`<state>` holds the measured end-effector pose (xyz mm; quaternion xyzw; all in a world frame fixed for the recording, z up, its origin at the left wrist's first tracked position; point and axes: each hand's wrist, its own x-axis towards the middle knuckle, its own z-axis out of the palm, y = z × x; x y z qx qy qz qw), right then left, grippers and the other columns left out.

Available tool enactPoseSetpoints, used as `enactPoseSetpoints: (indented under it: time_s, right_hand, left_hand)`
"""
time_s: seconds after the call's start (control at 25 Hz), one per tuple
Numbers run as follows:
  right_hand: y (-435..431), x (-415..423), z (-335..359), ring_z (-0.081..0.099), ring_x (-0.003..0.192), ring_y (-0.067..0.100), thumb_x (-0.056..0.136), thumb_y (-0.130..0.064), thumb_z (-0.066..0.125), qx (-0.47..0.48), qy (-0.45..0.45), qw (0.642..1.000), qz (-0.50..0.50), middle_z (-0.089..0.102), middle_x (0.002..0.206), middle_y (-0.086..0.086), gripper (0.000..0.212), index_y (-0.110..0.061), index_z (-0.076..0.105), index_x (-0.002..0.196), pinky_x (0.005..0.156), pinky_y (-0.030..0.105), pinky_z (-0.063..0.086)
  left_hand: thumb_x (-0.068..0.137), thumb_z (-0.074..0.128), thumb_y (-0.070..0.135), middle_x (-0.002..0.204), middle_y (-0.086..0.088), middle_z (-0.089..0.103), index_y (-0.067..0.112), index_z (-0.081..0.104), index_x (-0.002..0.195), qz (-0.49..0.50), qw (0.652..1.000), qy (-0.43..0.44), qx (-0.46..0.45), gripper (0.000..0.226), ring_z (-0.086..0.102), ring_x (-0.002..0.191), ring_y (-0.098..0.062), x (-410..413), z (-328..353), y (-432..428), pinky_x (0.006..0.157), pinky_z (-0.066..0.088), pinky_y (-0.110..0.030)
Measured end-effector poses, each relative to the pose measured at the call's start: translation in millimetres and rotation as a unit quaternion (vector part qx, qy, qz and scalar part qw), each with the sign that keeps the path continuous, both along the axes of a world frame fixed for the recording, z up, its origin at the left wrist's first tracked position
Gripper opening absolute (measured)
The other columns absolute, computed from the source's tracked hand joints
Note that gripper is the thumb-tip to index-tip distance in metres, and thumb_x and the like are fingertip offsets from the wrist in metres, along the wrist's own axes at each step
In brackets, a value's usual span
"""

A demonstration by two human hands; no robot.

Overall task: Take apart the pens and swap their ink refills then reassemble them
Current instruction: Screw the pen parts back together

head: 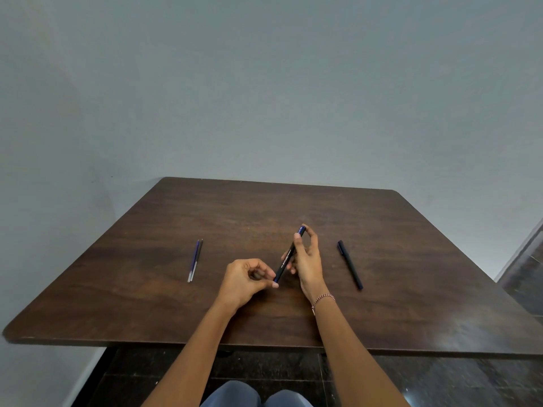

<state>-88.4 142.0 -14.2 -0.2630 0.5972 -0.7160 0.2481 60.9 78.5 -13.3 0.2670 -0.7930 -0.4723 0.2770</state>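
The person's knees [255, 395] show at the bottom, over a dark floor [264, 365] under the table's near edge. The brown table [117, 304] bears everything else. Nothing lies between the hands and the loose parts.

Both forearms reach over the near edge toward the table's middle. The left hand [244, 279] is curled, and its thumb and forefinger pinch the near, lower end of the pen [286, 258]. The right hand [307, 259], with a thread bracelet [323, 298] at the wrist, has its fingers wrapped round the pen's upper half, fingertips up by the blue far end. The pen is held slanted between the two hands, its lower end toward the left hand and its top leaning away and to the right. Whether the lower end touches the table cannot be told.

Two refills [195, 259] lie side by side, touching, well left of the left hand. A second pen [350, 264], black, lies near the right hand, toward the right edge.

Past the far edge stands a plain grey wall [264, 83].
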Motion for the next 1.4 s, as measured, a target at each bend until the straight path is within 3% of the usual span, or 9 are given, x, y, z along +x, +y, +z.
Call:
enactPoseSetpoints:
  time_s: [0.12,0.4,0.6,0.76,0.88,1.04,1.12,1.2,1.4]
  right_hand:
    - [-1,3,1,0.057,0.051,0.014,0.098,-0.050,0.031,0.003,0.013,1.000,-0.012,0.064,0.066,0.006,0.036,-0.041,0.044,0.130,0.038,0.020,0.039]
    - [0,7,6,0.054,0.043,0.007,0.099,-0.050,0.029,0.062,0.047,0.996,-0.032,0.065,0.072,0.012,0.038,-0.035,0.050,0.126,0.037,0.019,0.040]
    - [3,-26,31,0.052,0.041,0.004,0.101,-0.043,0.031,0.159,0.181,0.970,0.010,0.060,0.056,-0.008,0.042,-0.019,0.061,0.117,0.044,0.017,0.042]
    - [9,-75,52,0.055,0.086,0.019,0.102,-0.045,0.026,0.271,0.350,0.896,0.028,0.064,0.092,0.007,0.049,-0.023,0.067,0.116,0.079,0.033,0.043]
    - [20,-109,52,0.036,0.127,0.027,0.099,-0.053,0.021,0.369,0.382,0.847,0.006,0.052,0.125,0.004,0.055,-0.025,0.064,0.117,0.103,0.049,0.029]
    - [38,-136,42,0.021,0.140,0.022,0.098,-0.057,0.020,0.374,0.348,0.860,-0.008,0.043,0.141,-0.007,0.050,-0.041,0.068,0.096,0.115,0.055,0.005]
    - [42,-143,34,0.017,0.142,0.021,0.098,-0.058,0.017,0.369,0.330,0.869,-0.007,0.039,0.146,-0.007,0.056,-0.037,0.068,0.104,0.115,0.056,-0.002]
    - [43,-147,25,0.016,0.143,0.021,0.097,-0.058,0.014,0.356,0.310,0.881,-0.007,0.037,0.148,-0.005,0.061,-0.031,0.067,0.114,0.116,0.055,-0.002]
    - [47,-145,6,0.034,0.134,0.022,0.101,-0.048,0.016,0.275,0.328,0.903,-0.039,0.055,0.133,-0.004,0.057,-0.031,0.071,0.102,0.116,0.051,0.014]
  left_hand:
    - [0.059,0.088,0.013,0.068,0.007,0.072,0.025,0.070,0.070,-0.007,0.999,-0.028,-0.021,0.024,0.066,0.066,0.000,-1,2,1,0.063,0.049,-0.010]
    - [0.060,0.087,0.011,0.072,0.005,0.071,0.022,0.070,0.074,-0.025,0.997,-0.054,-0.042,0.024,0.064,0.066,0.001,1,9,7,0.062,0.048,-0.008]
    - [0.060,0.088,0.022,0.069,0.008,0.069,0.023,0.069,0.072,-0.043,0.994,-0.076,-0.069,0.023,0.062,0.063,-0.002,-7,11,9,0.060,0.049,-0.013]
    - [0.060,0.087,0.030,0.070,0.010,0.067,0.030,0.064,0.068,-0.031,0.994,-0.074,-0.076,0.025,0.060,0.065,-0.002,-29,16,20,0.062,0.048,-0.018]
    - [0.059,0.083,0.046,0.073,0.018,0.060,0.034,0.059,0.071,0.022,0.985,-0.096,-0.140,0.029,0.053,0.075,0.001,-54,22,36,0.058,0.038,-0.017]
    - [0.061,0.077,0.057,0.092,0.015,0.053,0.035,0.055,0.092,0.066,0.972,-0.129,-0.184,0.043,0.049,0.094,-0.007,-86,11,69,0.067,0.039,-0.021]
    - [0.062,0.074,0.061,0.110,0.007,0.053,0.033,0.053,0.106,0.086,0.967,-0.160,-0.177,0.056,0.046,0.107,-0.013,-101,5,82,0.082,0.043,-0.028]
    - [0.062,0.071,0.065,0.124,0.001,0.048,0.031,0.048,0.119,0.108,0.957,-0.186,-0.195,0.070,0.041,0.116,-0.019,-112,0,88,0.091,0.040,-0.036]
    - [0.064,0.061,0.073,0.146,-0.005,0.032,0.025,0.034,0.137,0.103,0.938,-0.205,-0.259,0.091,0.024,0.136,-0.024,-119,-9,89,0.107,0.026,-0.046]
